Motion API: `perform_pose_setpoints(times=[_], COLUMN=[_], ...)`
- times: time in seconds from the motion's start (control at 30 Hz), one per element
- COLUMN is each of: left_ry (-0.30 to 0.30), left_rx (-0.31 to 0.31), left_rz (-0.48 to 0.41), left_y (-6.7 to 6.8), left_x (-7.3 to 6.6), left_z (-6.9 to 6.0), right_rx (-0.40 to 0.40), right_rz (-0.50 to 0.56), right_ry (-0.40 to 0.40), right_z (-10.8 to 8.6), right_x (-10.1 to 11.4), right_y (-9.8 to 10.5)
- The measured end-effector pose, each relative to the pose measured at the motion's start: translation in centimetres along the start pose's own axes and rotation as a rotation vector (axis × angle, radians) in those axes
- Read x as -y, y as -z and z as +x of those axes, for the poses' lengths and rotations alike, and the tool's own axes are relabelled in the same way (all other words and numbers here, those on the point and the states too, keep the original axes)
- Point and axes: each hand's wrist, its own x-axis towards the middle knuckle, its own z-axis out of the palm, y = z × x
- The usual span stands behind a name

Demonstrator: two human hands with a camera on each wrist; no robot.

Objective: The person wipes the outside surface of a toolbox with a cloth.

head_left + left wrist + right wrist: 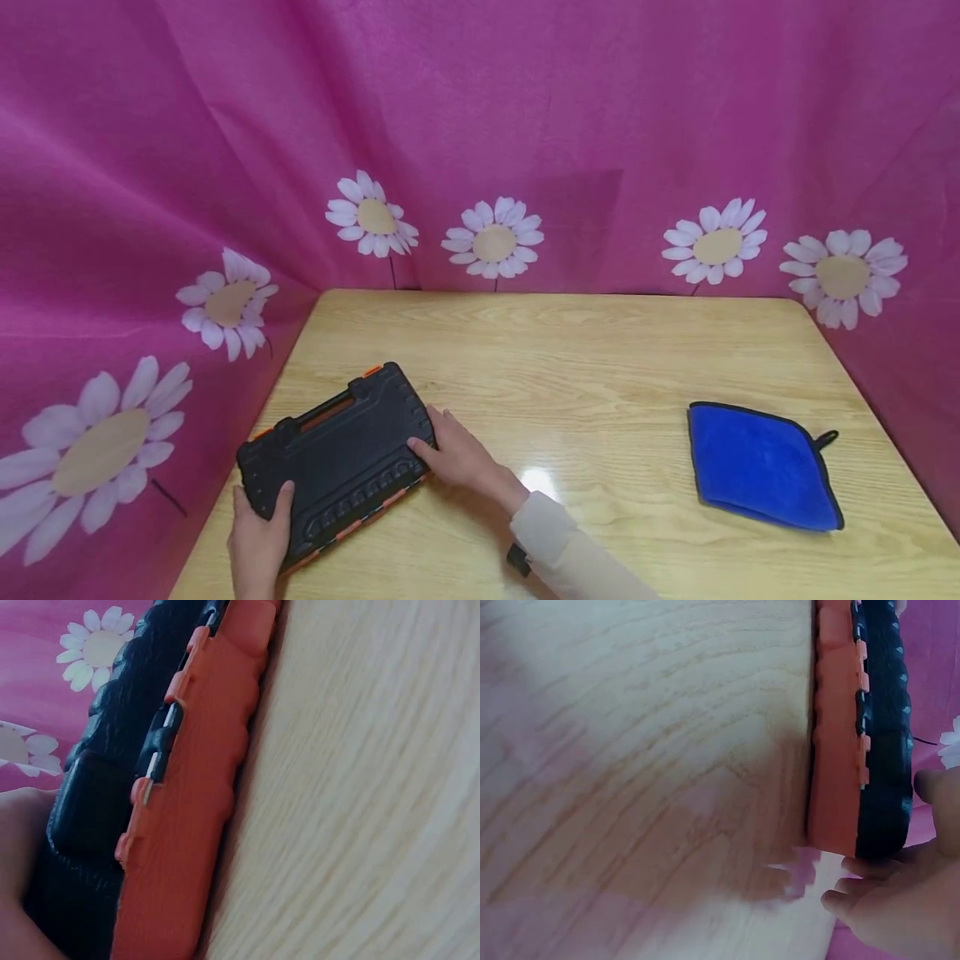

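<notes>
- Head view: the black-and-orange case (348, 454) lies between the two hands, on the table (570, 358), set at a slant so that its right-hand end is farther from the person than its left
- Head view: the left hand (258, 537) grips the near-left corner, thumb on the lid; the right hand (459, 457) grips the opposite end, thumb likewise on top; this two-ended hold probably serves to steady the case and control its angle
- Head view: the carry handle (326, 414) and orange latches (372, 372) are on the long side beyond both hands; the hands leave them untouched, presumably because the end grip gives more even support
- Head view: the blue cloth (765, 468) is to the right of the right hand, well apart from it, seemingly placed there to leave working room around the case
- Left wrist view: the orange lower shell (191, 825) faces the table; the left hand is partly visible beside the black shell (90, 802); its fingertips are out of frame; whether a slight gap exists under the case cannot be told
- Right wrist view: the right hand brackets the case end, thumb at the black face, fingers (844, 901) around the end wall, apparently to prevent slipping
</notes>
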Motion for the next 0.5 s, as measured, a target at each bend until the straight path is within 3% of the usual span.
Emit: perform_pose_setpoints(times=[0.5], left_ry=[0.004], left_rx=[-0.012], left_rz=[-0.032], left_y=[-0.19], left_x=[0.09], left_z=[-0.39], right_rx=[-0.052], right_rz=[0.187], right_ry=[-0.020], right_z=[0.23], right_x=[0.22], right_y=[-0.99])
